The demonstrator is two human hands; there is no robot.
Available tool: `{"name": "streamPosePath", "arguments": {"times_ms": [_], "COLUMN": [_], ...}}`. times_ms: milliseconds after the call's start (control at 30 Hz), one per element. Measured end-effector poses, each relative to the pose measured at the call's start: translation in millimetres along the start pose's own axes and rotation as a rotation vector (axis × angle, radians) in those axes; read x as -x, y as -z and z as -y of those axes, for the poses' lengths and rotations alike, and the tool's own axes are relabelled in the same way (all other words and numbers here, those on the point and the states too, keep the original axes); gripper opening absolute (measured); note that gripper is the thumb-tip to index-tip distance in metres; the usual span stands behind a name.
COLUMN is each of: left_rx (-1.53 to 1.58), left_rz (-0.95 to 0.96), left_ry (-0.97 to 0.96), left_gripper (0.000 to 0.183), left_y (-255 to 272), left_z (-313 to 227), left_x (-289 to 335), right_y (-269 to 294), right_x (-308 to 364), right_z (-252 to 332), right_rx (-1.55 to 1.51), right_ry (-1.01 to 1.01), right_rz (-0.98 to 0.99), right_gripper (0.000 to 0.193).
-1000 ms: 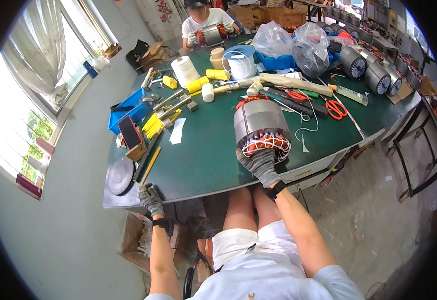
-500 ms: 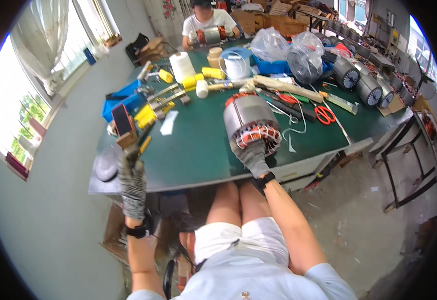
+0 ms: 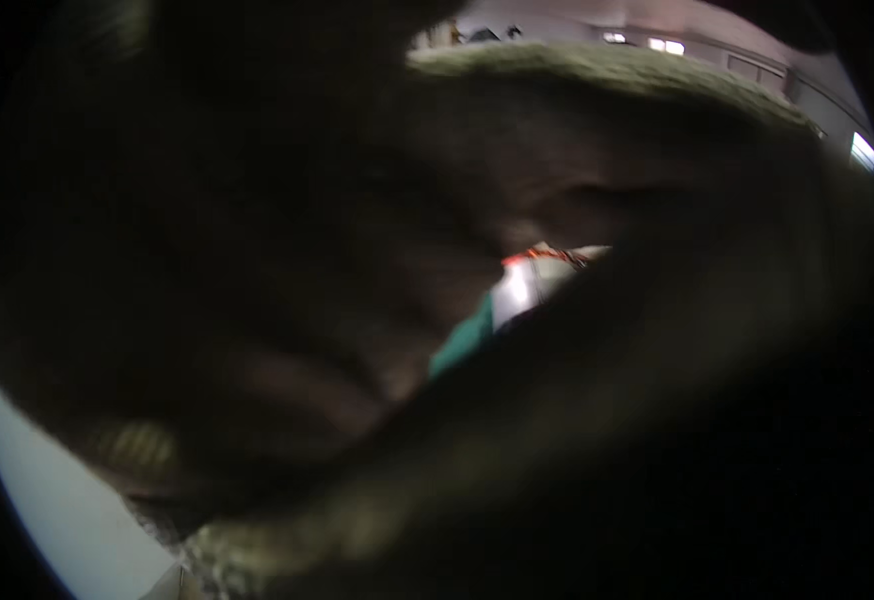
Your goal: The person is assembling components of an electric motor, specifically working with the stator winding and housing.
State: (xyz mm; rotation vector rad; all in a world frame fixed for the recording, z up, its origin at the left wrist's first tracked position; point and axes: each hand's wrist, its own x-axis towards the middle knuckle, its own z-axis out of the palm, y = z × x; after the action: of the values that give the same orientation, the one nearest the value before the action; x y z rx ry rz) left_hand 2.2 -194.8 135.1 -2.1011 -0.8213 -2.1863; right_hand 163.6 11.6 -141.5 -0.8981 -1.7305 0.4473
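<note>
A dark, blurred gloved hand, which appears to be my left hand (image 3: 287,330), lies right against the camera and covers most of the view. Knitted glove fabric shows along its upper and lower edges. Its fingers are too near and smeared to read. Through a narrow gap near the middle I see part of a shiny grey metal motor stator (image 3: 520,288) with orange-red windings (image 3: 547,254). Beside it is a sliver of the green tabletop (image 3: 465,340). My right hand does not show; whatever it touches is hidden.
A pale wall (image 3: 52,480) shows at the lower left. Along the top right are the ceiling (image 3: 597,18), a lit panel (image 3: 667,46) and a bright window (image 3: 866,153). Everything else is hidden behind the dark hand.
The gloved hand has come up over the camera, hiding the table, tools and co-worker. My right hand, earlier at the stator's near end, has gone from sight.
</note>
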Motion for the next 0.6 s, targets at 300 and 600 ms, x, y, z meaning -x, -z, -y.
{"name": "streamPosePath", "arguments": {"times_ms": [300, 600], "left_rx": [0.183, 0.593], "left_rz": [0.018, 0.172], "left_ry": [0.266, 0.377], "left_gripper": [0.056, 0.052], "left_y": [-7.2, -68.3], "left_z": [15.7, 54.1], "left_x": [14.7, 10.9], "right_y": [30.7, 177.3], "right_x": [-15.8, -21.6], "right_z": [-12.0, -39.6], "right_rx": [0.233, 0.845], "right_ry": [0.043, 0.070], "right_rz": [0.028, 0.070], "right_gripper": [0.026, 0.026]}}
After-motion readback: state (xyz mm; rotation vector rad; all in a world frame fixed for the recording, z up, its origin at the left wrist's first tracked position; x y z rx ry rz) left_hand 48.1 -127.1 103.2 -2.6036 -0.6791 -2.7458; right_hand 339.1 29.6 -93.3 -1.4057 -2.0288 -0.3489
